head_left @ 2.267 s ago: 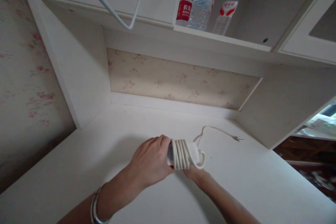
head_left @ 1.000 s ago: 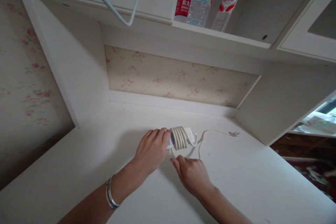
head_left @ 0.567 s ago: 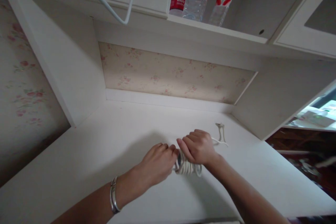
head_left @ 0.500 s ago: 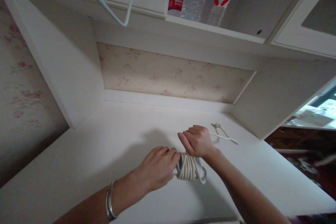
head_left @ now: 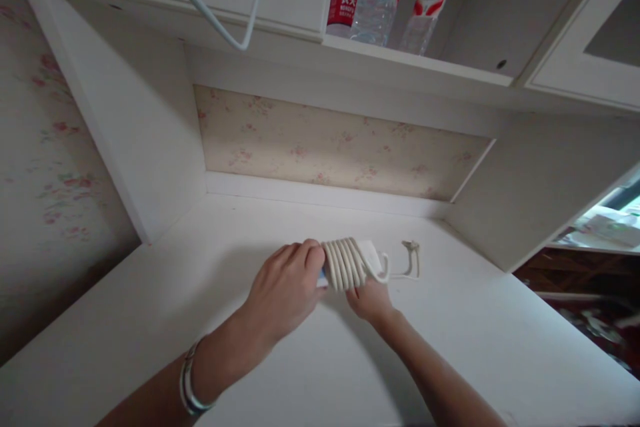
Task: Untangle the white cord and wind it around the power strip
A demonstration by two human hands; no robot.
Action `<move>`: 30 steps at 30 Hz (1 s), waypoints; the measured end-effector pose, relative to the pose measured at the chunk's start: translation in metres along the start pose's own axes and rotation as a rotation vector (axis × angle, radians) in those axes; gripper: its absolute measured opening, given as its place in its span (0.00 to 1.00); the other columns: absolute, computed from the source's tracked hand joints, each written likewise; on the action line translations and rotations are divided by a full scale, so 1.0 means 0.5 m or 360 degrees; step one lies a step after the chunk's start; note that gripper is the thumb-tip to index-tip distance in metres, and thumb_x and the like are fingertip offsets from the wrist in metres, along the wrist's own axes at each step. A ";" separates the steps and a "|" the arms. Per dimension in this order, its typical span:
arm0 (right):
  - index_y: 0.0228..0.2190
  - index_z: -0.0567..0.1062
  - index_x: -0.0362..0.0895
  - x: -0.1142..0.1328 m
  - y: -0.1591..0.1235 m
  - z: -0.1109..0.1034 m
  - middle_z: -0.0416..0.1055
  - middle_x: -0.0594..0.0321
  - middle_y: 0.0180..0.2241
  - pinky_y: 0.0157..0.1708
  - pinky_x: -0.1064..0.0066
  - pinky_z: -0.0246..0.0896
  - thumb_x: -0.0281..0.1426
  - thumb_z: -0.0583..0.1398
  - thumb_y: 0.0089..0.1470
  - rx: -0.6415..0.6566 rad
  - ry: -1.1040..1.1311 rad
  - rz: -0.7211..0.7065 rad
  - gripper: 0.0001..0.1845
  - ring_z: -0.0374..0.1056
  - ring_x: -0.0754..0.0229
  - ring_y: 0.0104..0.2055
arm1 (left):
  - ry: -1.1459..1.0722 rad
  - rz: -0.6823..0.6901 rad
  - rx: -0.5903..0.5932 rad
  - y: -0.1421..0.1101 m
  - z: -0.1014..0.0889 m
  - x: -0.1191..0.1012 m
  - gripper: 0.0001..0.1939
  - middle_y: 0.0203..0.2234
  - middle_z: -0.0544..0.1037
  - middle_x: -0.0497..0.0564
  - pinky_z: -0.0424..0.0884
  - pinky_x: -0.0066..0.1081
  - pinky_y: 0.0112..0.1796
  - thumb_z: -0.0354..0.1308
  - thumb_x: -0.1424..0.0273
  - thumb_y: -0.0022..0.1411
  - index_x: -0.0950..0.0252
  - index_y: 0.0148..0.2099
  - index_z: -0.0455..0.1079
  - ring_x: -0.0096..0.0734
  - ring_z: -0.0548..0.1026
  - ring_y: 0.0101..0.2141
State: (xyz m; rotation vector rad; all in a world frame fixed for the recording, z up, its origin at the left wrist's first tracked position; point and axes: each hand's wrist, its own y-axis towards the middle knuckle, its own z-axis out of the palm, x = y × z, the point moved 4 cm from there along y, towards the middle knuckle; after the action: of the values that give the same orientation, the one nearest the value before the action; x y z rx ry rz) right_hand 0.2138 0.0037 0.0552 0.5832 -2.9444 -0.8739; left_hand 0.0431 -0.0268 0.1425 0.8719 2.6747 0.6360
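Observation:
My left hand (head_left: 290, 287) is closed round the left end of a white and blue block that looks like a power strip (head_left: 371, 255). Several turns of off-white cord (head_left: 345, 263) wrap tightly about its middle, and a small loop sticks out at its right end. Below and behind the wrapped block is my right hand (head_left: 371, 299), closed, its fingers mostly hidden; it appears to hold the running part of the cord. The loose cord trails right along the white desktop to its end (head_left: 411, 245), which looks like a plug.
Above hangs a white cabinet whose open shelf (head_left: 417, 61) holds several plastic bottles (head_left: 377, 3). A pale cable (head_left: 210, 19) dangles at the upper left. White side panels (head_left: 125, 127) bound the desktop (head_left: 240, 227), with flowered wallpaper (head_left: 320, 147) behind.
The wrapped block has risen and tilted. My right hand has passed from above the block to beneath and behind it, drawing the cord round. The loose cord's trailing part has shifted left.

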 end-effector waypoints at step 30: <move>0.16 0.70 0.42 -0.068 0.101 0.013 0.67 0.61 0.16 0.26 0.70 0.42 0.35 0.44 0.62 0.0013 0.0194 0.0071 0.28 0.60 0.65 0.20 | -0.0272 0.0430 0.0371 -0.054 0.089 -0.085 0.10 0.38 0.72 0.52 0.69 0.36 0.42 0.57 0.71 0.53 0.66 0.39 0.63 0.37 0.70 0.39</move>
State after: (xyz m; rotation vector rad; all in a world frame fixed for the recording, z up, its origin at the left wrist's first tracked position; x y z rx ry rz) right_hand 0.2273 0.0583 0.0797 0.5477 -2.8415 -0.7925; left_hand 0.0793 -0.0580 0.0954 1.3024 2.5311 0.2886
